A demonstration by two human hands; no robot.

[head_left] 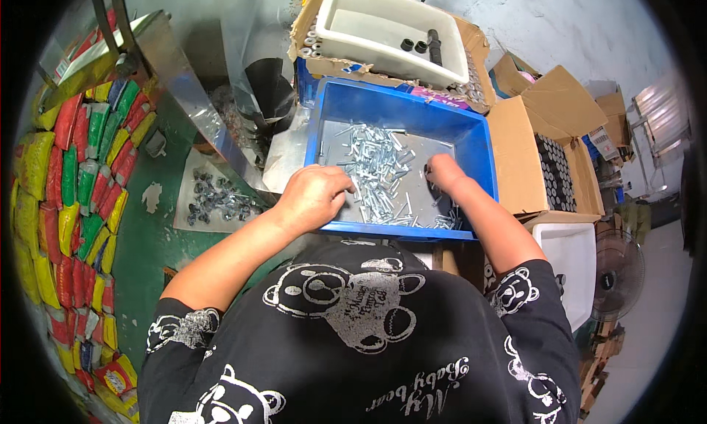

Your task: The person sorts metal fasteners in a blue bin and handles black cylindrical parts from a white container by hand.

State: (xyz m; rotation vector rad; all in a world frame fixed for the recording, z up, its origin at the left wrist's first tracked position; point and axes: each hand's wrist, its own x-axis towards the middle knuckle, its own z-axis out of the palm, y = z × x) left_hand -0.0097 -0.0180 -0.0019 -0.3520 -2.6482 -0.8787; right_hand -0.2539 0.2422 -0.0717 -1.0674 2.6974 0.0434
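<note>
A blue plastic bin (406, 103) stands in front of me with a heap of shiny metal bolts or pins (377, 162) on its grey floor. My left hand (317, 194) rests over the bin's near left edge. Its fingers are curled, with the tips against the left side of the heap; whatever they pinch is hidden. Inside the bin, right of the heap, my right hand (444, 173) is closed and points down. Something dark shows just under its fingers, too small to name. A few more loose metal pieces (448, 219) lie near the bin's front right corner.
Behind the bin, a white tray (390, 19) with black cylindrical parts sits on a cardboard box. An open carton (554, 177) of dark cylinders stands at right, above a white tub (571, 262) and a fan (610, 277). Small metal parts (217, 199) and colourful sacks (70, 240) lie left.
</note>
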